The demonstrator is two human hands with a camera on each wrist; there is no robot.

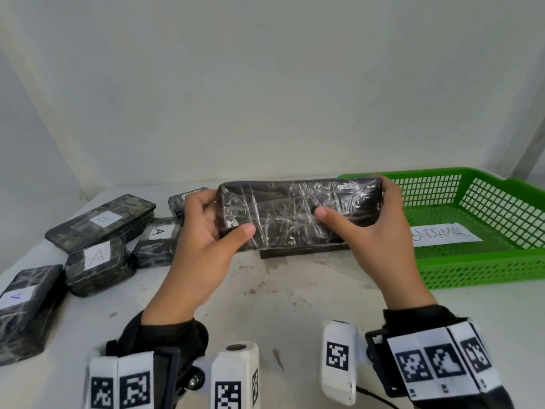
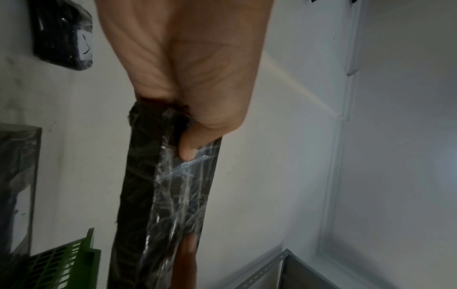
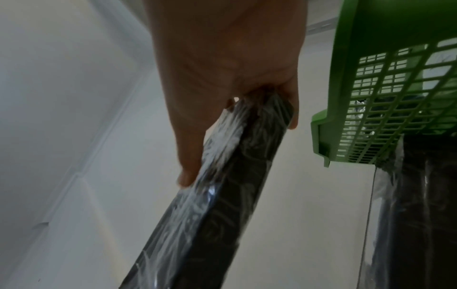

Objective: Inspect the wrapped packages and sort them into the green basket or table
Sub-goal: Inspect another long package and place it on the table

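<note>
I hold a long black package (image 1: 298, 212) wrapped in crinkled clear film above the table, its broad face toward me. My left hand (image 1: 206, 228) grips its left end, thumb on the front. My right hand (image 1: 374, 222) grips the right end, thumb pressed on the front face and fingers curled over the top. The left wrist view shows the package (image 2: 168, 195) edge-on under my left hand (image 2: 188, 78), and the right wrist view shows the package (image 3: 217, 195) beneath my right hand (image 3: 222, 78). The green basket (image 1: 483, 261) stands at the right, with a paper label (image 1: 445, 234) inside.
Several wrapped black packages lie at the left of the table: one labelled B (image 1: 103, 221), others labelled A (image 1: 97, 265), (image 1: 159, 240), (image 1: 23, 308), and a small one (image 1: 182, 200) behind. Another dark package (image 1: 303, 251) lies flat under the held one. A white wall stands behind.
</note>
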